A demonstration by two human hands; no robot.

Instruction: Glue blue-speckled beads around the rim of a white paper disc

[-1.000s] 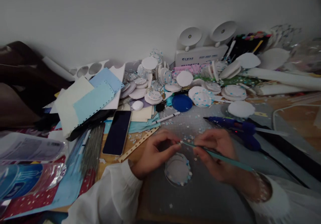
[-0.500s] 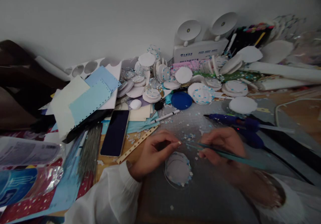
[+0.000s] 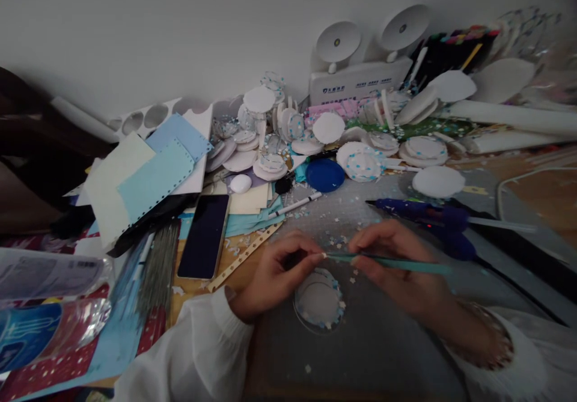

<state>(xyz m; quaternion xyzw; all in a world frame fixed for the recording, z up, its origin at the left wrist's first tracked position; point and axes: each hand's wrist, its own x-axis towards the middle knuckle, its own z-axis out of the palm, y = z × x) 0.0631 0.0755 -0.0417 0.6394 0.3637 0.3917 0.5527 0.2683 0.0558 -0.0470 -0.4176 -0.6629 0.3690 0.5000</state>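
My left hand [image 3: 288, 268] pinches a tiny pale paper flower [image 3: 324, 256] between thumb and fingertips. In my right hand [image 3: 394, 258] is a pair of teal tweezers [image 3: 401, 264], held nearly level, its tips meeting the tiny flower. Below my hands lies a round clear disc [image 3: 319, 298] on the grey cutting mat [image 3: 360, 354], its rim dotted with small blue and white flowers. More loose paper flowers [image 3: 333, 243] are scattered on the mat just beyond my fingertips.
A blue glue gun [image 3: 419, 211] with a red light lies right of my hands, its cord running forward. A phone [image 3: 204, 237], a punched strip [image 3: 246, 258] and a white pen [image 3: 295, 205] lie left. White discs [image 3: 329, 127] pile along the back; bottles [image 3: 49, 330] lie far left.
My right hand has moved left, bringing the tweezers' tips to the tiny flower at my left fingertips. My left hand has stayed nearly in place.
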